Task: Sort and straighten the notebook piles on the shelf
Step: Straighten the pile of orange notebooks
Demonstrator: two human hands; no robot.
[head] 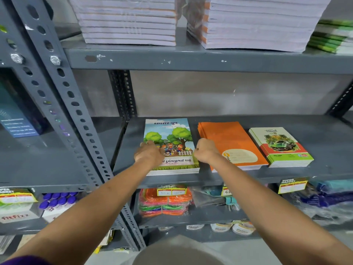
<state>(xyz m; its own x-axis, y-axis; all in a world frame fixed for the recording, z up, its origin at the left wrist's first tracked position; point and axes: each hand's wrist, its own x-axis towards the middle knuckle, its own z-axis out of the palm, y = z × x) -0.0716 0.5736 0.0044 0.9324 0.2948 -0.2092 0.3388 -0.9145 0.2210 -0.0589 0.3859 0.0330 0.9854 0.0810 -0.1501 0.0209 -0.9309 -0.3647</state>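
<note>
Three low notebook piles lie side by side on the grey middle shelf (pixel 286 175). The left pile (pixel 170 131) has a tree and children on its cover. In the middle lies an orange pile (pixel 233 138), and on the right a green-edged pile (pixel 280 144) with a car picture. My left hand (pixel 149 154) rests on the left edge of the tree-cover pile, fingers spread over it. My right hand (pixel 205 151) presses against that pile's right edge, fingers curled, in the gap beside the orange pile.
Tall stacks of white-edged notebooks (pixel 129 22) and another stack (pixel 257 23) fill the shelf above. A slotted grey upright (pixel 76 115) stands at the left. Below are bundles of orange bands (pixel 164 203), price tags (pixel 172 191) and purple-capped bottles (pixel 57 199).
</note>
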